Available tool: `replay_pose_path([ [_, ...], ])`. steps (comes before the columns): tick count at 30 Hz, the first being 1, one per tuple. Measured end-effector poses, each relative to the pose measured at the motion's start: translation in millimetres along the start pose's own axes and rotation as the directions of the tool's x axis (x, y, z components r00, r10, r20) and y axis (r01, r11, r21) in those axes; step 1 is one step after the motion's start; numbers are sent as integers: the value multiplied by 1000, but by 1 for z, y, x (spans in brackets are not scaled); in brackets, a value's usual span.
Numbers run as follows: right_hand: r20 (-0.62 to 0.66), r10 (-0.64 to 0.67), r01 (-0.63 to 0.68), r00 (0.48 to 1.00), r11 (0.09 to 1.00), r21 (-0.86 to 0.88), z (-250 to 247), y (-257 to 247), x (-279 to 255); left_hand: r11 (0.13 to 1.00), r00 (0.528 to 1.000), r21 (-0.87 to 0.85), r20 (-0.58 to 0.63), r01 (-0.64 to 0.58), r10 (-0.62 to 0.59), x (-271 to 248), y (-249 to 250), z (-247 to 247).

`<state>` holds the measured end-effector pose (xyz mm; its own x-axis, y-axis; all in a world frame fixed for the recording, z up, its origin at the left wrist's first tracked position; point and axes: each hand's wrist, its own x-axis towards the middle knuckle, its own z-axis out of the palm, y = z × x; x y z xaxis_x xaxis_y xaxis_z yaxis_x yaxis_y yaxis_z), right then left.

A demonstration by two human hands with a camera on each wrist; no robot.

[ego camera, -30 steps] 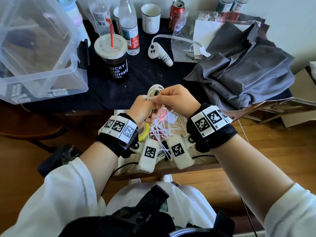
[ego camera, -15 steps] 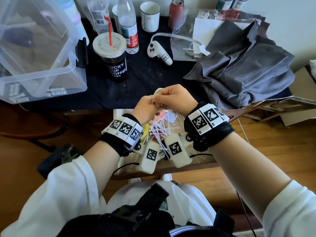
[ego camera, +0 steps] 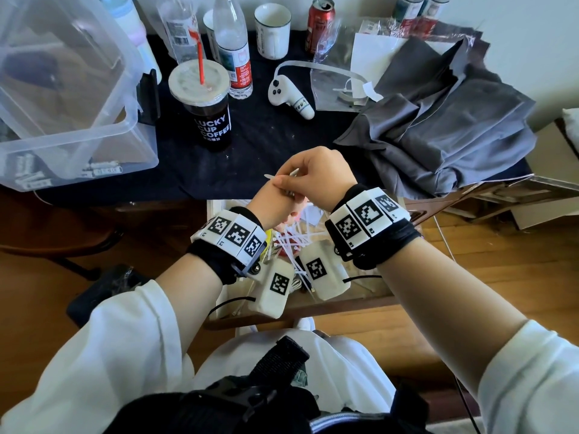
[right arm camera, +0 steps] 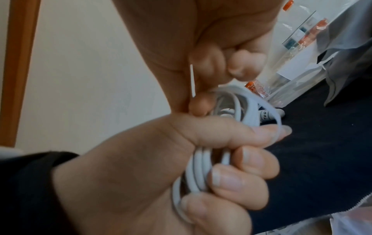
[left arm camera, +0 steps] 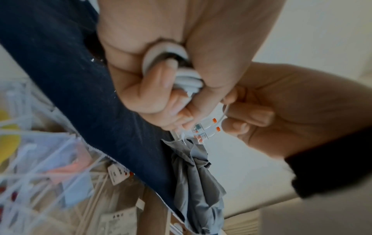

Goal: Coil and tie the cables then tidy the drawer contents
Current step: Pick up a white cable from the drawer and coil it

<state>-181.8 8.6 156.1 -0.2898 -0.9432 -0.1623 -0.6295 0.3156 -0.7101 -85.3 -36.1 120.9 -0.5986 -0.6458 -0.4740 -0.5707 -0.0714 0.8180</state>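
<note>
I log, near centre, a coiled cable [right arm camera: 198,171] in smooth white matt plastic. Left: a storage bin [ego camera: 119,133] of clear glossy plastic. Far: a red metal can [ego camera: 319,25], shiny. Right: grey cloth [ego camera: 438,133], matt and creased. Table cover [ego camera: 282,151]: dark matt fabric. Floor [ego camera: 501,277]: glossy wood.

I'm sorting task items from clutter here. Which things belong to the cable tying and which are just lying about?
In the job:
left hand gripping the coiled white cable
right hand pinching the cable tie
loose cable ties in the drawer

Lying about:
coffee cup
white controller
grey cloth
clear storage bin
</note>
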Motion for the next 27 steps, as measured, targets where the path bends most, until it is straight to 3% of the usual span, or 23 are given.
replay_pose_path([
  [4,-42,12,-13,999,1000,-7,4,-2,-2,965,985,-223,135,137,-108,-5,5,-2],
  [8,-54,-6,7,999,1000,24,4,-5,-5,920,984,-370,165,128,-71,-5,-7,-6],
  [10,-9,-66,65,998,997,-51,4,-6,-6,895,985,-424,147,142,-86,-5,-12,-8],
  [17,-52,-255,260,965,955,143,10,-2,-6,924,983,-370,181,98,-31,-7,-4,-11],
  [23,-50,-273,271,961,882,385,10,-3,-11,972,993,-230,117,44,-17,-1,-3,-12],
  [27,37,-292,244,956,857,454,9,-3,-15,902,991,-411,75,134,-113,2,-6,-22],
])
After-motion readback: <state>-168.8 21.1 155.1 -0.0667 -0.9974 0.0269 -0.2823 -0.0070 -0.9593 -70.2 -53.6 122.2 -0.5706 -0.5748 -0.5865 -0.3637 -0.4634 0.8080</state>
